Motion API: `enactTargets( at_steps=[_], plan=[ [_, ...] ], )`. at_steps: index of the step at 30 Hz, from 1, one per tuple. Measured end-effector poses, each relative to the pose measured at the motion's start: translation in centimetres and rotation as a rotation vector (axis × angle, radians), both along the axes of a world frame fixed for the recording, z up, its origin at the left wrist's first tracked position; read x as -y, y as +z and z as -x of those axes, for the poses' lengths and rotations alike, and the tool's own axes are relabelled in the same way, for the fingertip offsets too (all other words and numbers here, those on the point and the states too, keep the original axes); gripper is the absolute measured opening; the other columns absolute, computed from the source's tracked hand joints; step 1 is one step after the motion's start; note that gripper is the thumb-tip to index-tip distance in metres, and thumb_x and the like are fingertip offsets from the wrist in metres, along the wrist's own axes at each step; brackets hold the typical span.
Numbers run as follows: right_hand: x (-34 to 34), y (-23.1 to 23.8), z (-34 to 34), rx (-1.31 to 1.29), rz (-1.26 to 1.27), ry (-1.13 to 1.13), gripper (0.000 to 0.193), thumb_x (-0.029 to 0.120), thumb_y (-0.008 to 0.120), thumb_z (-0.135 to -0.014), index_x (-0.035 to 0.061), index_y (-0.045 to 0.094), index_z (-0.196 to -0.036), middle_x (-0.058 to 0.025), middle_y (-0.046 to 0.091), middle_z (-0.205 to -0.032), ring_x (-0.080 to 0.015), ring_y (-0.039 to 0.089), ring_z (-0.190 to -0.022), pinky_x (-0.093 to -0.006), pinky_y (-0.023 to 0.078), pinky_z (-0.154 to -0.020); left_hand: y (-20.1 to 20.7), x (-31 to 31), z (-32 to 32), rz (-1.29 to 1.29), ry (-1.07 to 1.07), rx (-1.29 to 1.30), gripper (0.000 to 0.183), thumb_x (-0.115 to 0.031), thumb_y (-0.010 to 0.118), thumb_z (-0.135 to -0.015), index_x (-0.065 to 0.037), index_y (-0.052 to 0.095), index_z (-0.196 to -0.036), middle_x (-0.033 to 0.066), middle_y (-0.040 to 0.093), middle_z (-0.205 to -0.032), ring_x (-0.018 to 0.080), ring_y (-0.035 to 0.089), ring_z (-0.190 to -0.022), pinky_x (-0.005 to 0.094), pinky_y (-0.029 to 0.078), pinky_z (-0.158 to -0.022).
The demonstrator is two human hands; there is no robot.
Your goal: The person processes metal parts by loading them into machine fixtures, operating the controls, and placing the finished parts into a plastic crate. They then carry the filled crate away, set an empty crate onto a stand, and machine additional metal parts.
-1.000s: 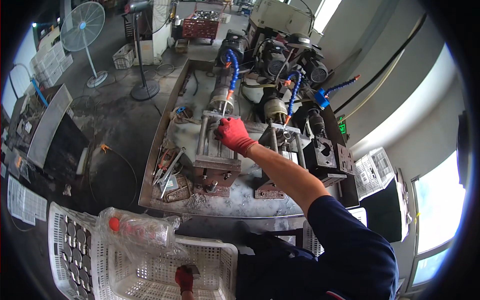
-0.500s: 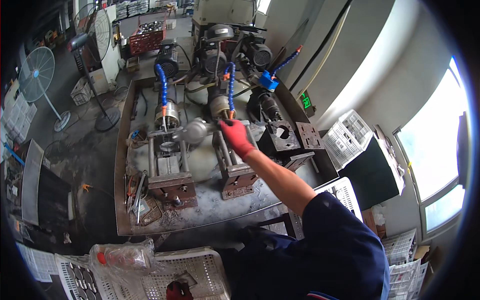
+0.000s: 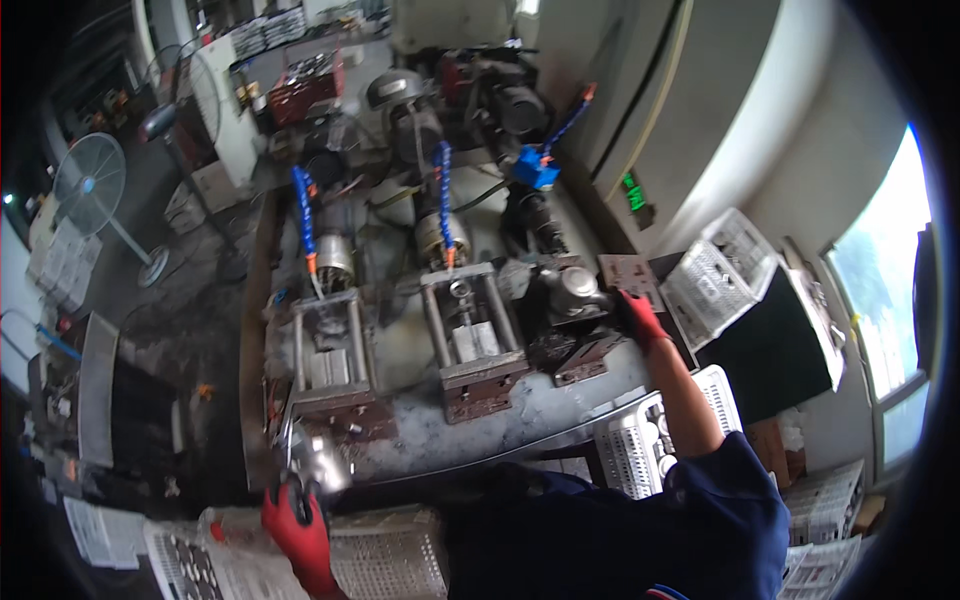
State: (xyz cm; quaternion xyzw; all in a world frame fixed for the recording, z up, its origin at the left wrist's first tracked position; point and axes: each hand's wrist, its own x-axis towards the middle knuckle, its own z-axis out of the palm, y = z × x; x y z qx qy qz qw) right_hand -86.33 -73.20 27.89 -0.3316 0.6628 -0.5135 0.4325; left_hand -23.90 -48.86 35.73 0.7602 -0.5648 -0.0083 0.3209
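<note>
My right hand (image 3: 641,318), in a red glove with dark fingertips, is at the right-hand station. Its fingers close on the edge of a rounded silver metal part (image 3: 575,288), which lies over the square fixture plate there. Low on the left, my left hand (image 3: 300,535) in a matching glove grips a shiny, domed metal part (image 3: 321,464) above the bench's front edge; motion blurs it. The middle clamp fixture (image 3: 472,340) and the left clamp fixture (image 3: 328,350) stand beside the right-hand station, away from both hands.
Blue coolant hoses (image 3: 445,195) rise over the fixtures, with motors behind. A metal rim (image 3: 258,350) borders the wet bench. A perforated white crate (image 3: 390,555) is at the front left, another crate (image 3: 628,455) with round parts beside my right arm. Fans (image 3: 90,180) stand left.
My right hand has moved right, from the middle fixture to the right-hand station, with the rounded metal part. My left hand has risen from the front crate and now holds a shiny part.
</note>
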Motion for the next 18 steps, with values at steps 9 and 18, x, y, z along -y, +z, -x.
enactTargets(
  at_steps=[9,18],
  plan=[
    [-8.9,-2.5,-1.8,-0.45,0.275,0.0,0.022,0.008,0.054,-0.098,0.0019,0.067,-0.115,-0.0011,0.061,-0.075,-0.0056,0.052,-0.065,-0.023,0.042,-0.059,0.4,19.6,0.7,0.187,-0.003,0.098,0.032,0.0,0.068,-0.084,0.004,0.063,-0.116,0.0195,0.067,-0.109,0.0324,0.066,-0.1,0.0384,0.051,-0.088],
    [-12.0,-7.5,-4.7,-0.92,0.104,0.389,0.037,0.009,0.067,-0.076,0.0142,0.067,-0.112,-0.0124,0.062,-0.093,-0.035,0.063,-0.084,-0.044,0.05,-0.072,-6.1,28.0,-1.5,0.076,0.017,0.162,0.034,-0.007,0.074,-0.077,0.0,0.066,-0.109,0.0192,0.067,-0.105,0.0375,0.064,-0.098,0.0449,0.051,-0.086]
  ],
)
